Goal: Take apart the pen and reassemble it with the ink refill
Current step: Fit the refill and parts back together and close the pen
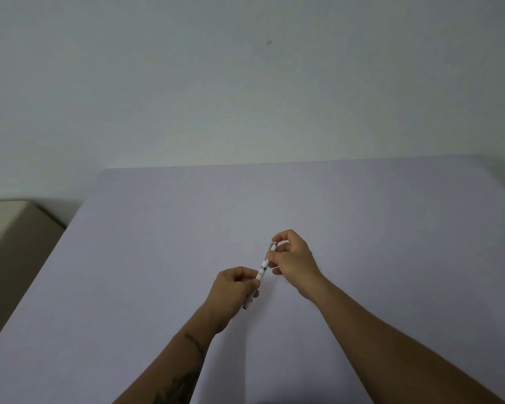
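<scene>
Pen (262,268) held above desk (158,258), pinched low by left hand (233,290) and up top by right hand (293,256); could have dropped small parts if pulled too hard.

I see both bare forearms reaching forward, left hand (233,290) and right hand (293,258) each curled in what looks like a fingertip pinch.

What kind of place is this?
Probably a plain indoor room, home or office; I can't tell which. A bare pale wall backs a table with a lavender cover, a beige unit sits at left, and two hands work a pen.
</scene>
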### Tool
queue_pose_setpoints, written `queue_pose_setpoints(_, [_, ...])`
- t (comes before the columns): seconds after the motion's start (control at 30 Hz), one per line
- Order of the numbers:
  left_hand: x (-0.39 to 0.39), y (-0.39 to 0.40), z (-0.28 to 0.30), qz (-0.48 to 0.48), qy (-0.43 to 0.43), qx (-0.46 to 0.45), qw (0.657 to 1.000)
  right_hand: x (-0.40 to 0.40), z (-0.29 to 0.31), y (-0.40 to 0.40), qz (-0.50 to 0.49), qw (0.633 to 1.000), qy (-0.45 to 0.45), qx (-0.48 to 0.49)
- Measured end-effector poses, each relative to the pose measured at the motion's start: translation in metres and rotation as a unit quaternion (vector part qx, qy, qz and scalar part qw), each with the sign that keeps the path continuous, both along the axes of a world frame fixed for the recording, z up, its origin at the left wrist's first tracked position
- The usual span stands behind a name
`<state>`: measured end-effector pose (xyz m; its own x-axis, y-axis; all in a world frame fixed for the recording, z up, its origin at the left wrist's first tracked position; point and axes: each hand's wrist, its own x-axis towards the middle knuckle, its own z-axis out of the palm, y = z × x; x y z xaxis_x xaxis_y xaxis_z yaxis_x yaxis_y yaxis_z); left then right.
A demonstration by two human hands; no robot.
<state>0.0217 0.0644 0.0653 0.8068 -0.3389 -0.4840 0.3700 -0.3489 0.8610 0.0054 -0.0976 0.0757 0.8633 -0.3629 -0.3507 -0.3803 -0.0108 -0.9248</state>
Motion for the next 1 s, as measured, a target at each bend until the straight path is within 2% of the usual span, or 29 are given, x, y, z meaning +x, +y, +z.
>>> queue_pose_setpoints(0.4, [-0.004, -0.013, 0.012, 0.006, -0.054, -0.015, 0.998, -0.012, 0.015, -0.002, -0.013, 0.997, -0.056, -0.046])
queue_pose_setpoints(0.57, [-0.002, -0.019, 0.013, -0.017, -0.098, 0.0, 0.995, -0.018, 0.015, -0.005, -0.04, 0.999, -0.027, -0.005])
queue_pose_setpoints(0.83, [-0.011, -0.024, -0.007, -0.009, -0.183, 0.075, 0.98, -0.028, 0.0, 0.004, -0.052, 0.998, 0.004, -0.035])
queue_pose_setpoints(1.0, [-0.015, -0.031, -0.014, -0.034, -0.241, 0.075, 0.967, -0.022, 0.0, -0.005, -0.052, 0.998, 0.032, -0.023])
